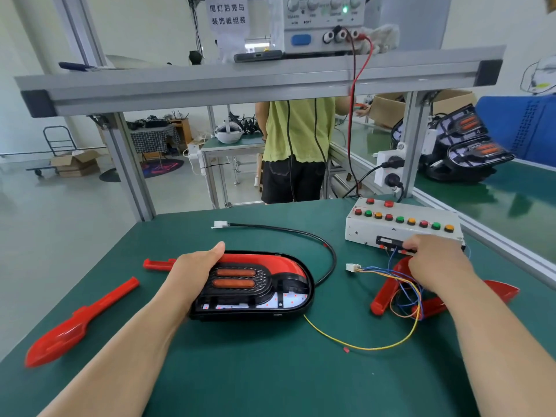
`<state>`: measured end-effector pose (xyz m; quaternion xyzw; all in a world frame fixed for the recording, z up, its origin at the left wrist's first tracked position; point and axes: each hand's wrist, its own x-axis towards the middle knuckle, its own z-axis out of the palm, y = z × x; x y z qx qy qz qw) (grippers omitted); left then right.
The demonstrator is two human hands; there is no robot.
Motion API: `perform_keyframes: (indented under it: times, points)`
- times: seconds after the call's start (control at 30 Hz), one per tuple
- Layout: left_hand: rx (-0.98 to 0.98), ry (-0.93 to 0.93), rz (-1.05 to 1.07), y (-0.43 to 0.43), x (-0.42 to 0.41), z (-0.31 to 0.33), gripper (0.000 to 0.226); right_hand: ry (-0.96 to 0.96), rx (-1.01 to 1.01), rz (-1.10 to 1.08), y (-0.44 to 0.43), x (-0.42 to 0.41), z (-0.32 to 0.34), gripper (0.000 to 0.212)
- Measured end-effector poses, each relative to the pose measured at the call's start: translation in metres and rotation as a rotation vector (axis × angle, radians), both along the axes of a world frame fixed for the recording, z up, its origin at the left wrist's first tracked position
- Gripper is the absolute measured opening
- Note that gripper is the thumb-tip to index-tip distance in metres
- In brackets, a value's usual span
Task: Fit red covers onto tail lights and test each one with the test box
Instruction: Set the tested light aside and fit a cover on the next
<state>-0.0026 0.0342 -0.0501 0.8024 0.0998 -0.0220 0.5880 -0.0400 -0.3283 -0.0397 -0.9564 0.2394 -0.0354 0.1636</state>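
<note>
While two bare forearms reach in from the near edge, a broad stretch of green counter lies open between them, crossed farther in by a thin yellow wire.

At near left a long loose red cover lies flat, close to the counter's left edge. In the middle sits the tail light, a black oval housing with a fitted red cover along its far side. The left hand grips the housing's left end, thumb stretched along the far rim, fingers wrapped down out of sight.

To the right, more red covers lie under a tangle of coloured wires ending in a white plug. The right hand hovers above them, its fingers bunched against a black strip on the front of the test box; whether they pinch anything cannot be told. Red, green and yellow buttons line the box top.

A black cable curves from the tail light toward the far counter edge. Aluminium posts and a shelf frame that edge; a power supply stands on the shelf. Beyond, a person in a green top stands, and stacked tail lights rest on the neighbouring counter at right
</note>
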Motion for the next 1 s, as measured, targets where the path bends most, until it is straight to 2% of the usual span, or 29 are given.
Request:
perform_keyframes:
  times: [0.1, 0.17, 0.3, 0.37, 0.5, 0.6, 0.7, 0.77, 0.83, 0.9, 1.0]
  points:
    - [0.111, -0.092, -0.032, 0.0, 0.001, -0.001, 0.046, 0.083, -0.074, -0.012, 0.003, 0.001, 0.0, 0.058]
    - [0.118, -0.139, -0.022, 0.0, 0.0, -0.001, 0.039, 0.112, -0.095, -0.03, 0.005, 0.002, -0.001, 0.06]
    - [0.15, -0.156, -0.011, 0.001, 0.0, -0.001, 0.038, 0.084, -0.077, -0.044, 0.004, -0.001, 0.0, 0.058]
    - [0.152, -0.15, -0.013, 0.001, -0.001, -0.001, 0.044, -0.013, -0.028, -0.023, 0.002, -0.004, 0.004, 0.054]
    - [0.118, -0.135, -0.033, 0.002, -0.001, 0.0, 0.057, -0.342, 0.053, -0.072, 0.002, -0.011, 0.013, 0.044]
    - [0.122, -0.137, -0.028, 0.002, 0.0, -0.001, 0.057, -0.529, 0.06, -0.11, 0.005, -0.013, 0.017, 0.038]
    - [0.139, -0.152, 0.014, -0.002, 0.001, -0.006, 0.055, -0.811, 0.07, -0.133, 0.005, -0.015, 0.021, 0.034]
    - [0.139, -0.167, 0.034, -0.007, 0.002, -0.009, 0.055, -1.031, 0.066, -0.101, 0.008, -0.018, 0.023, 0.032]
    - [0.143, -0.178, 0.046, -0.013, 0.001, -0.011, 0.054, -1.166, 0.106, -0.031, 0.016, -0.019, 0.023, 0.03]
    - [0.141, -0.205, 0.061, -0.019, -0.001, -0.01, 0.047, -1.177, 0.256, 0.07, 0.029, -0.016, 0.021, 0.032]
    - [0.252, -0.337, 0.119, -0.022, -0.009, -0.004, 0.028, -0.997, 0.54, 0.209, 0.056, -0.012, 0.013, 0.032]
